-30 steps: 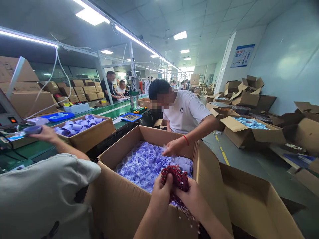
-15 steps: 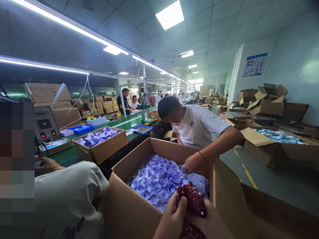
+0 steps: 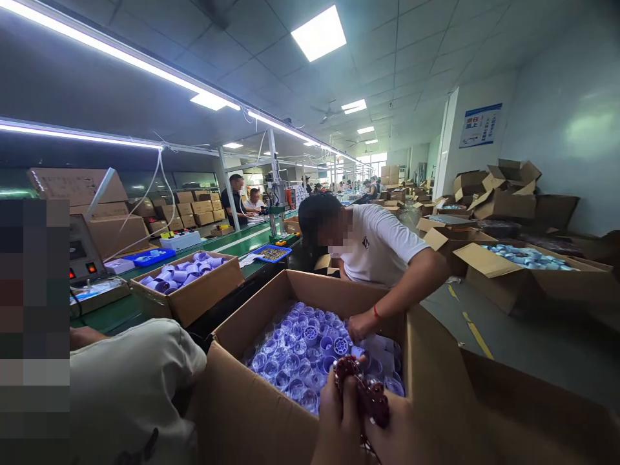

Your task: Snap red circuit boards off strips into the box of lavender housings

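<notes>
Close in front of me, over the near right corner of a carton, my left hand (image 3: 335, 413) grips a dark red, glossy piece dotted with small shiny studs (image 3: 375, 403); its thumb presses along the piece. My right hand (image 3: 400, 429) supports the same piece from the right and below, its fingers mostly hidden behind it. What exactly the piece is, I cannot make out. Under and beyond my hands, the open carton (image 3: 310, 445) holds many purple plastic cups (image 3: 290, 361), several wrapped in clear film. A co-worker's hand (image 3: 361, 326) reaches among the cups.
Opposite me a person in a white shirt (image 3: 378, 242) leans over the carton. At left, a green workbench (image 3: 237, 244) carries a box of purple parts (image 3: 188, 303) and a blue tray (image 3: 272, 253). An open carton of light-blue parts (image 3: 523, 284) stands right. A light sleeve (image 3: 130, 381) is near left.
The dark red piece has turned and looks narrower between my hands. The co-worker's hand has shifted slightly among the cups. My view has moved a little to the right.
</notes>
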`<act>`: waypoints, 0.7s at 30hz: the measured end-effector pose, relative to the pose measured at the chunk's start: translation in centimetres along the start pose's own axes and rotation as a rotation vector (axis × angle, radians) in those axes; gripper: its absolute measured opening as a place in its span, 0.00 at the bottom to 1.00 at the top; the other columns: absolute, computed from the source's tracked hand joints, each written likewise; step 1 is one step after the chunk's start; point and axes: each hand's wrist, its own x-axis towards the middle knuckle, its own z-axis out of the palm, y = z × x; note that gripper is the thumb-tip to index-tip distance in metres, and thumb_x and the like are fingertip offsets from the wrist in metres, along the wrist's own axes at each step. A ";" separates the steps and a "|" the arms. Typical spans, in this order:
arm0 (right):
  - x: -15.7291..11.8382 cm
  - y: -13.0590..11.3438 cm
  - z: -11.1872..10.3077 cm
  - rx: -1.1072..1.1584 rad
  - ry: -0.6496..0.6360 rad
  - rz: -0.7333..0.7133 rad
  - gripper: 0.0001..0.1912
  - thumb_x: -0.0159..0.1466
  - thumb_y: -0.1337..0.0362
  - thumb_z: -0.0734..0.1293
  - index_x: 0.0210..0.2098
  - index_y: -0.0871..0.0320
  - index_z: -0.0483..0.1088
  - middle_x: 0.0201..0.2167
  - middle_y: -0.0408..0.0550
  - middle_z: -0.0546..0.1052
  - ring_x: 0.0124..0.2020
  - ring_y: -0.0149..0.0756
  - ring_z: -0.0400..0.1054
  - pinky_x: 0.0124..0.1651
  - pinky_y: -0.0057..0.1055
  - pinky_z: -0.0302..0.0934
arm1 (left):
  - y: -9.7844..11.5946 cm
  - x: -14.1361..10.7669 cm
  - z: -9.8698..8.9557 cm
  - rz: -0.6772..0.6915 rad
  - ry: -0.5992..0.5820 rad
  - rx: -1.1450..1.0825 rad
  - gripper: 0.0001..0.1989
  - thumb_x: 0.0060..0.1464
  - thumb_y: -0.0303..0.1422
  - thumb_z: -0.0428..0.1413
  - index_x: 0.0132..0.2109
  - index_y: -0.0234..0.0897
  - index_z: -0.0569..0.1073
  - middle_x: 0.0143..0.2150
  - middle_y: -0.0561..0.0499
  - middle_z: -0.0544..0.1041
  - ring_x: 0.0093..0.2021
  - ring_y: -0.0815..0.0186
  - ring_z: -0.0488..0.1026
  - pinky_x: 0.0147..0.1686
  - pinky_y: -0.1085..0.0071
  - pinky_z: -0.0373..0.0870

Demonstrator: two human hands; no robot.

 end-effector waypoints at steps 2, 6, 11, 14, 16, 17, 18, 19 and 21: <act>0.0 -0.2 0.2 -0.041 0.013 0.041 0.14 0.57 0.61 0.59 0.22 0.56 0.72 0.18 0.48 0.75 0.20 0.35 0.67 0.24 0.28 0.54 | -0.2 0.1 0.1 0.019 0.052 0.025 0.26 0.52 0.53 0.54 0.46 0.36 0.76 0.44 0.41 0.79 0.49 0.53 0.72 0.48 0.65 0.69; 0.2 -0.9 0.1 -0.001 -0.054 0.132 0.12 0.57 0.61 0.60 0.22 0.56 0.71 0.19 0.47 0.76 0.21 0.35 0.66 0.24 0.28 0.55 | -0.6 0.3 0.2 0.024 0.085 -0.009 0.27 0.51 0.54 0.54 0.48 0.36 0.75 0.48 0.41 0.77 0.45 0.56 0.74 0.45 0.67 0.69; 1.7 -0.6 -0.4 0.394 -0.236 0.209 0.14 0.51 0.59 0.68 0.36 0.58 0.70 0.31 0.46 0.79 0.34 0.40 0.72 0.36 0.30 0.64 | -2.1 2.1 -0.8 -0.277 -0.064 -0.260 0.30 0.39 0.53 0.63 0.43 0.34 0.78 0.41 0.41 0.80 0.45 0.53 0.75 0.48 0.63 0.69; 2.6 0.1 -0.6 0.504 -0.353 0.273 0.25 0.49 0.58 0.70 0.44 0.57 0.64 0.37 0.46 0.77 0.41 0.41 0.72 0.43 0.32 0.64 | -3.5 3.3 -1.3 -0.483 -0.051 -0.365 0.26 0.37 0.46 0.68 0.42 0.33 0.77 0.35 0.42 0.81 0.43 0.51 0.77 0.49 0.61 0.70; 2.8 0.3 -0.5 0.414 -0.383 0.309 0.24 0.50 0.58 0.69 0.45 0.56 0.62 0.38 0.46 0.76 0.42 0.41 0.71 0.46 0.34 0.63 | -4.2 3.6 -1.3 -0.592 -0.008 -0.430 0.21 0.42 0.42 0.66 0.42 0.34 0.77 0.34 0.43 0.81 0.42 0.52 0.78 0.48 0.60 0.70; 2.9 0.3 -0.4 0.323 -0.366 0.310 0.23 0.50 0.58 0.69 0.44 0.55 0.62 0.39 0.47 0.75 0.44 0.42 0.70 0.47 0.35 0.62 | -4.4 3.5 -1.2 -0.632 -0.007 -0.468 0.20 0.45 0.41 0.65 0.43 0.34 0.77 0.35 0.43 0.81 0.43 0.52 0.78 0.48 0.60 0.70; 3.0 0.3 -0.3 0.210 -0.326 0.300 0.21 0.50 0.59 0.69 0.42 0.55 0.63 0.41 0.48 0.74 0.46 0.43 0.68 0.49 0.36 0.60 | -4.4 3.4 -1.0 -0.665 -0.028 -0.510 0.19 0.47 0.42 0.63 0.43 0.33 0.77 0.36 0.42 0.81 0.43 0.52 0.77 0.49 0.60 0.70; 3.0 0.3 -0.1 0.093 -0.271 0.281 0.20 0.50 0.58 0.69 0.41 0.55 0.64 0.43 0.49 0.72 0.49 0.45 0.66 0.51 0.38 0.59 | -4.3 3.2 -0.9 -0.694 -0.066 -0.556 0.20 0.49 0.43 0.61 0.43 0.33 0.77 0.37 0.42 0.81 0.45 0.51 0.77 0.49 0.59 0.70; 3.4 0.5 0.4 -0.091 -0.167 0.244 0.18 0.50 0.54 0.70 0.36 0.55 0.67 0.44 0.52 0.70 0.51 0.49 0.62 0.53 0.41 0.57 | -3.8 2.8 -0.6 -0.746 -0.152 -0.644 0.23 0.50 0.46 0.59 0.45 0.31 0.76 0.40 0.40 0.81 0.47 0.48 0.76 0.49 0.57 0.70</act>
